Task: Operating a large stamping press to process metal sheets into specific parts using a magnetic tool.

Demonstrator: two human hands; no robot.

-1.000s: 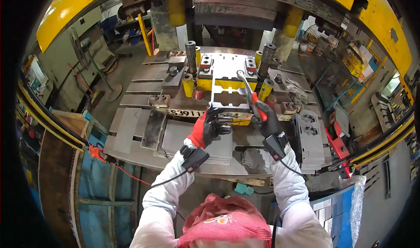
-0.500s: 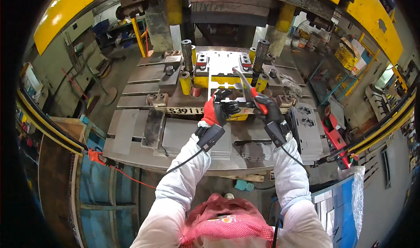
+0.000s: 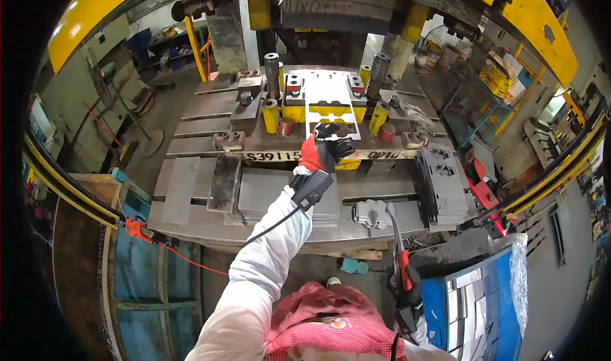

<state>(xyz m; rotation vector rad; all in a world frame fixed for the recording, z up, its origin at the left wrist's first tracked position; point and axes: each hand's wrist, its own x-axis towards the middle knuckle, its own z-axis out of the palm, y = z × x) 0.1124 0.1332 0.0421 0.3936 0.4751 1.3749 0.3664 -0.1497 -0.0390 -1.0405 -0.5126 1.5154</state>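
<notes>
My left hand [image 3: 326,150], in a red and black glove, is closed at the near end of a pale sheet-metal strip [image 3: 333,94] with shaped cut-outs. The strip runs back onto the lower die, between two dark guide posts [image 3: 379,75]. My right hand [image 3: 407,289], in a dark glove, is low on the right and grips a red-handled, plier-like tool [image 3: 403,262]. Its long metal jaws point away from me, and their tip is beside a small stack of cut metal plates [image 3: 372,213] on the press table's front edge.
Flat grey sheets [image 3: 270,192] lie stacked left of centre, with another stack [image 3: 443,186] at the right. A blue bin [image 3: 503,297] holding metal pieces stands at lower right. Yellow press guards [image 3: 102,17] arch overhead. A red cord [image 3: 197,263] hangs at the left.
My right hand and the tool have swung from the die down and toward me, past the small plate stack. That stack's top looks brighter now. The left hand stays near the strip's end.
</notes>
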